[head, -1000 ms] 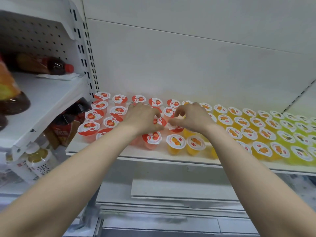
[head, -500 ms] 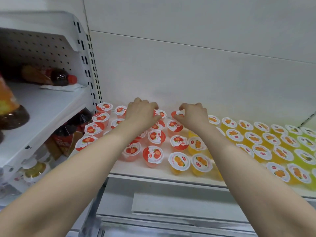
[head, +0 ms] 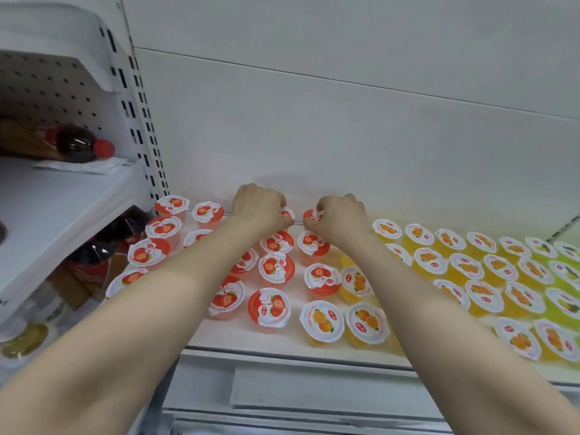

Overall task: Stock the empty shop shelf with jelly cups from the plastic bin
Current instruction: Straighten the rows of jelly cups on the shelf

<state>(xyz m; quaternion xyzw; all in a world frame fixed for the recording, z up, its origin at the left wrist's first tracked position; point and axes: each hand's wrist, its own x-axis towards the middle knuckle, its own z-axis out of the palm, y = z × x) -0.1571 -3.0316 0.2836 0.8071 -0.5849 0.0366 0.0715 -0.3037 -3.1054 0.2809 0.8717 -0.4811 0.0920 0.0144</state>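
Several jelly cups stand in rows on the white shelf (head: 282,342): red strawberry cups (head: 272,307) on the left, orange cups (head: 321,321) in the middle, yellow-green ones (head: 565,306) at the far right. Both my arms reach to the back row by the rear wall. My left hand (head: 259,207) curls its fingers over a strawberry cup (head: 287,214) that is mostly hidden beneath it. My right hand (head: 340,215) pinches the lid edge of another strawberry cup (head: 311,215) just beside it. The plastic bin is out of view.
A slotted white upright (head: 138,120) divides this bay from the left one, where a dark bottle with a red cap (head: 78,144) lies on a higher shelf. More bottles (head: 94,259) stand below it. A lower shelf edge (head: 314,394) juts out beneath.
Both hands have moved from the middle rows to the back row by the wall. The camera has come closer and looks more steeply down onto the shelf.
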